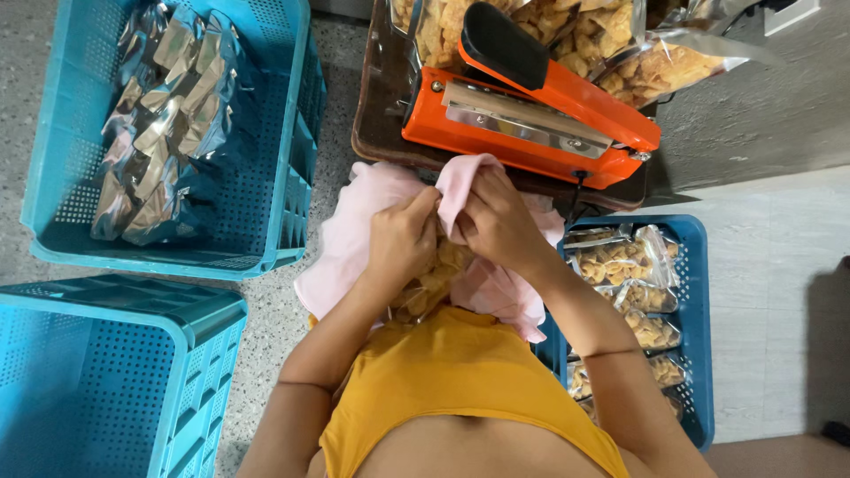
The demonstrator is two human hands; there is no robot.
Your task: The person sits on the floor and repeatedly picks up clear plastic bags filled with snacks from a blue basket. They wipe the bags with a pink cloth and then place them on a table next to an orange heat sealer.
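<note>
A clear bag of yellowish fried snacks [434, 279] rests on my lap, on a pink cloth [345, 248]. My left hand [403, 239] grips the top of that bag. Close beside it, my right hand [496, 217] pinches a fold of the pink cloth against the bag's mouth. Both hands sit just in front of an orange heat sealer [531, 115] with a black handle, whose arm is raised.
The sealer stands on a dark tray [376, 133] with more snack bags [611, 44] behind it. A blue crate [283, 177] at left holds several silvery bags. Another blue crate [691, 265] at right holds filled snack bags. A third blue crate [106, 372] lies upturned at lower left.
</note>
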